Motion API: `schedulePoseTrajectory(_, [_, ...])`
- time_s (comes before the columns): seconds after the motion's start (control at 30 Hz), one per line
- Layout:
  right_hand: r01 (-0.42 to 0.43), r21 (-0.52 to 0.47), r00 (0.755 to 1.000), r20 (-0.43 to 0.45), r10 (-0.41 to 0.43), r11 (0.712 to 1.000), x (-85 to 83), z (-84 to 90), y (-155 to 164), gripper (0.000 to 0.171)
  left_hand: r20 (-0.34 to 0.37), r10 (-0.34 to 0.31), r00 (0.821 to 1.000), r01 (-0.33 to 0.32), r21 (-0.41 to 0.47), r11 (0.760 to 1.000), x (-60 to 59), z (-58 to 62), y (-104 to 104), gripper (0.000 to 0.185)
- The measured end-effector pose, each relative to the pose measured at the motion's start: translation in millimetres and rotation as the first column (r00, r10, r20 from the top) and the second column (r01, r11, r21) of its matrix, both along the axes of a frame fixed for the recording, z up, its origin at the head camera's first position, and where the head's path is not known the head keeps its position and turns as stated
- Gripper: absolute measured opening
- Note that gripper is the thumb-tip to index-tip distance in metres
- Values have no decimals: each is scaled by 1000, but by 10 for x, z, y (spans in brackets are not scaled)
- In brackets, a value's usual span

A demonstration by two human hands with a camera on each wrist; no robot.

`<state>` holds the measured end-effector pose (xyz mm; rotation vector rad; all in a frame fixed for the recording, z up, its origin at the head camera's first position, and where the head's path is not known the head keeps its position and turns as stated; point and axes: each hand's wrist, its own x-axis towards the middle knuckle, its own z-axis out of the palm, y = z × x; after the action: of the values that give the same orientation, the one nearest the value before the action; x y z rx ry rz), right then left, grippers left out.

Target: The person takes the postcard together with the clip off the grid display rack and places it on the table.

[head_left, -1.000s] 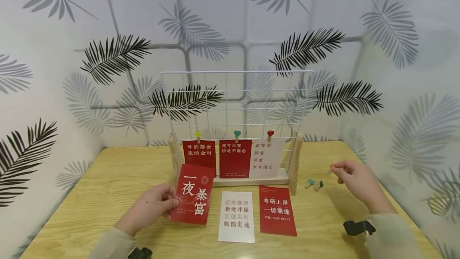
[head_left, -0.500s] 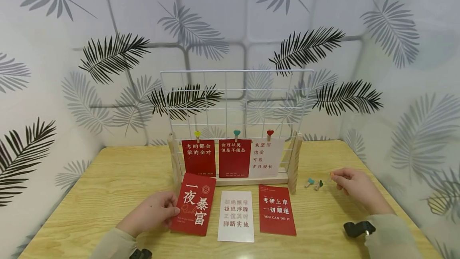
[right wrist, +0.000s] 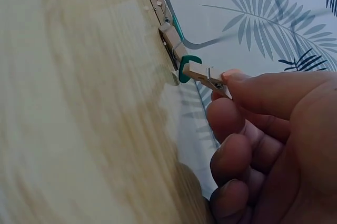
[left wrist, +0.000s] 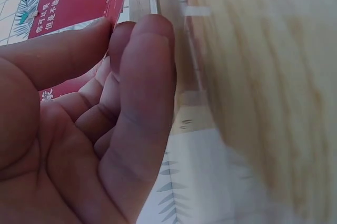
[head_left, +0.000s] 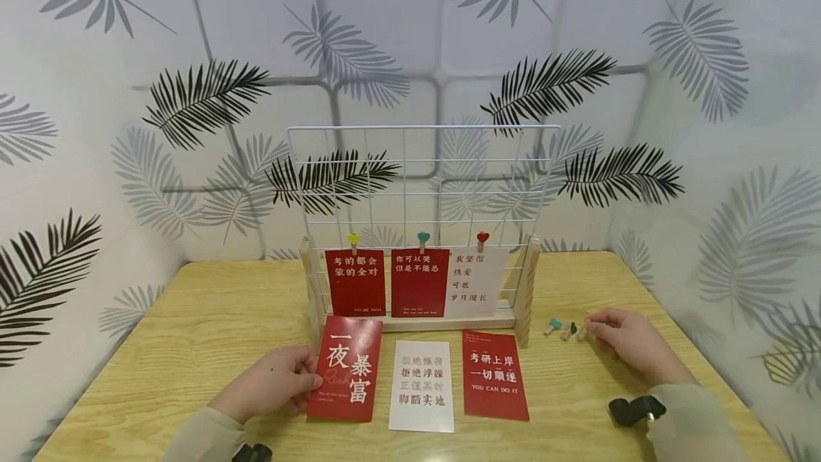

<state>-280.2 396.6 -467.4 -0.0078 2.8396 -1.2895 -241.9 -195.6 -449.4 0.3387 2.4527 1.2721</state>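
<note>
My left hand (head_left: 282, 380) pinches the left edge of a red card (head_left: 349, 394) with white characters, which lies at the left end of a row of cards in the head view. Beside it lie a white card (head_left: 421, 398) and another red card (head_left: 495, 391). At the right, my right hand (head_left: 627, 339) pinches a small wooden clothespin (right wrist: 202, 74) between thumb and forefinger, close by two clothespins, one with a teal heart (head_left: 554, 324) and one with a dark green heart (head_left: 573, 326). The held clothespin's tip overlaps the green heart in the right wrist view.
Behind the row stands a white wire grid rack on wooden feet (head_left: 526, 298). Two red cards (head_left: 355, 291) (head_left: 420, 294) and a white card (head_left: 474, 298) hang on it by heart clothespins. The wooden table (head_left: 212, 305) meets leaf-patterned walls at the back and sides.
My left hand has lowered the red card toward me, into line with the other two. My right hand has brought its clothespin down and left, beside the two loose ones.
</note>
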Motion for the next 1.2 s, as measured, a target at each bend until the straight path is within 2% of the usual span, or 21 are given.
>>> schedulePoseTrajectory(0.27, [-9, 89, 1000, -6, 9, 996, 5, -12, -36, 33, 13, -15, 1000, 15, -20, 1000, 9, -7, -9, 16])
schedulePoseTrajectory(0.6, [-7, 136, 1000, 5, 7, 991, -1, -8, -39, 34, 40, -43, 998, 44, -16, 999, 21, -9, -17, 16])
schedulePoseTrajectory(0.9, [-25, 275, 999, -23, 32, 961, -58, -20, -8, 38, 58, -25, 998, 27, -38, 999, 15, 22, -17, 16])
schedulePoseTrajectory(1.2, [-25, 311, 998, -46, 41, 950, -41, -41, -24, 38, 51, 4, 999, 0, -71, 997, 30, 3, -4, 15])
